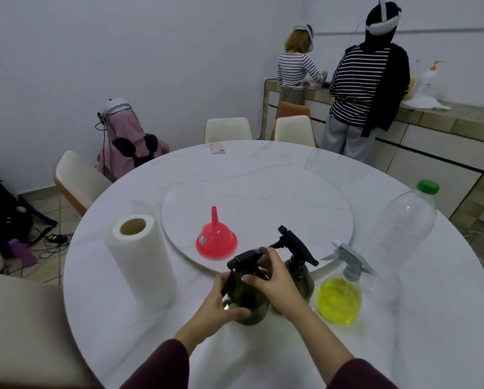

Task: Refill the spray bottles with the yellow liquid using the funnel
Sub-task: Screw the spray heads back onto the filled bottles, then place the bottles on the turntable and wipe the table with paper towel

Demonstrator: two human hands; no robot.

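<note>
Dark green spray bottle point(247, 300) upright, nozzle pointing right-rearward. Left hand point(221, 301) grips its body; right hand point(273, 279) clasps the neck, hiding the collar.

Both forearms reach forward in dark red sleeves. The left hand point(221, 301) is cupped, fingers wrapped round a bottle's point(249, 299) lower body, thumb in front. The right hand point(274, 279) is higher, its fingers pinching at the bottle's neck, wrist bent inward.

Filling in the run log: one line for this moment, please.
left hand: steadies dark green spray bottle | right hand: grips its black spray head | red funnel: unused, upside-down
</note>
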